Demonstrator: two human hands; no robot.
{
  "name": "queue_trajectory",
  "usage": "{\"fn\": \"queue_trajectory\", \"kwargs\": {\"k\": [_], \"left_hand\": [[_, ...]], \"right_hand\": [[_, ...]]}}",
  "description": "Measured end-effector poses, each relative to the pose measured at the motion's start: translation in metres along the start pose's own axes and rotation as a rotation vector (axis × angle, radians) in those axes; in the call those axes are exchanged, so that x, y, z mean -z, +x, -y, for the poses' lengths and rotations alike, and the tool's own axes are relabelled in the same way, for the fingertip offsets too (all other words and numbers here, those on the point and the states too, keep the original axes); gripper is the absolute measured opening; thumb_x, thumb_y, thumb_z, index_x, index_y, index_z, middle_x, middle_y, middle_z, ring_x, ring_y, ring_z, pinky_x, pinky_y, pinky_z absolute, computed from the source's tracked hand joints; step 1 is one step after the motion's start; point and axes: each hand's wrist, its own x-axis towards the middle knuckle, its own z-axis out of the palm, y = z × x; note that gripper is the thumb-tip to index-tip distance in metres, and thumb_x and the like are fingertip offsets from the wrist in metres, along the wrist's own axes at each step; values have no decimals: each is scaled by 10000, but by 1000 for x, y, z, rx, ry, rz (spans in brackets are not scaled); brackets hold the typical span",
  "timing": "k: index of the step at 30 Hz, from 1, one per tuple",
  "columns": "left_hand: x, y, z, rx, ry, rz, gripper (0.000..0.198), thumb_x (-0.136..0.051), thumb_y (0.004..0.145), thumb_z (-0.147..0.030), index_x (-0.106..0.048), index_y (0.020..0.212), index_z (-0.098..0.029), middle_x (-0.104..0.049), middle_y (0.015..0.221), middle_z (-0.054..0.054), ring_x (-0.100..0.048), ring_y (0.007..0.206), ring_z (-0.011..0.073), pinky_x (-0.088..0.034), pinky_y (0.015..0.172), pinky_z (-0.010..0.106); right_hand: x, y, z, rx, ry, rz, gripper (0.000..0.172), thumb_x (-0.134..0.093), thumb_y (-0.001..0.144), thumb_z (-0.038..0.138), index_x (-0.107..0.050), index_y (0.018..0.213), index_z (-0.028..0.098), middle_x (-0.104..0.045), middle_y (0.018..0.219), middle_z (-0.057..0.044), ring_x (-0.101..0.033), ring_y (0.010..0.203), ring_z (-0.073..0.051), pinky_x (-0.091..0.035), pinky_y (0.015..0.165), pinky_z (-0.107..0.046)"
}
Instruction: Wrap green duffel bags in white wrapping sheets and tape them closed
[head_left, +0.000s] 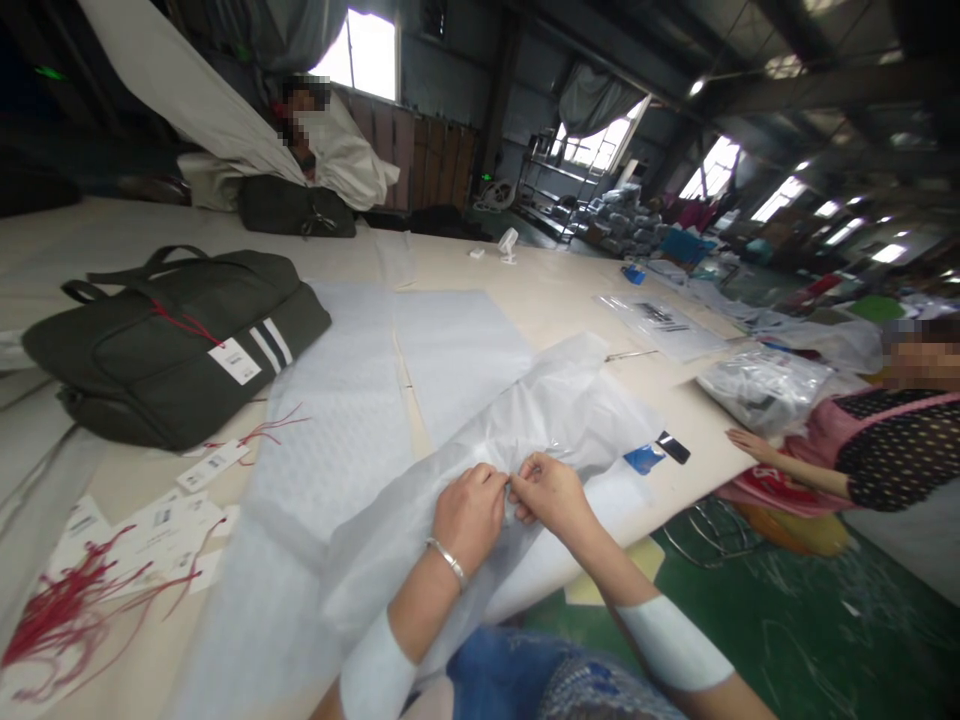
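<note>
A crumpled, translucent plastic bag [480, 430] lies across the near part of the table, right under my hands. My left hand [471, 515], with a silver bracelet at its wrist, pinches the plastic with curled fingers. Close against it, my right hand [551, 495] pinches the same spot, thumb and fingertips together. Whatever sits between the fingertips, beyond the film, is too small to make out. Flat plastic sheets [457, 345] are spread behind and to the left of the bag.
On the left stands a dark green duffel bag [180, 340] with a tag. Hang tags with red strings [142, 550] lie in front of it. A phone [673, 447] and a blue packet [643, 459] are near the right edge. A co-worker's hand [750, 443] rests beside a plastic-wrapped bundle [765, 385].
</note>
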Motion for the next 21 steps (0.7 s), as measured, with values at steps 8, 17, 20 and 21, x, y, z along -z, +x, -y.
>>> {"fn": "queue_trajectory", "kwargs": {"k": [8,17,20,21], "left_hand": [[2,3,-1,-26,66,44,413,-459,918,-152,-525,1280,-340,-624,1025,-3,-587,926,167,-446,737,269],[1,4,1,-16,100,60,350,-436,949,-209,-564,1257,-315,-615,1025,13,-584,924,159,-451,745,261],[0,4,2,-30,121,62,349,-432,949,-203,-564,1252,-315,-611,1019,14,-584,919,161,-451,734,266],[0,4,2,-35,130,64,347,-427,951,-203,-566,1249,-313,-610,1015,15,-584,914,162,-452,731,269]], "right_hand": [[0,0,1,32,-29,9,138,-575,781,194,-447,739,228,-669,569,25,-655,449,-181,-499,361,-227],[11,-5,8,-82,119,122,135,-603,836,239,-482,787,206,-714,660,0,-600,379,-130,-472,321,-201],[14,-6,9,-89,126,141,120,-585,852,236,-489,796,191,-721,675,-10,-574,353,-109,-451,304,-184],[15,-6,9,-91,123,143,113,-575,857,229,-489,796,189,-723,676,-11,-568,348,-105,-445,300,-180]]}}
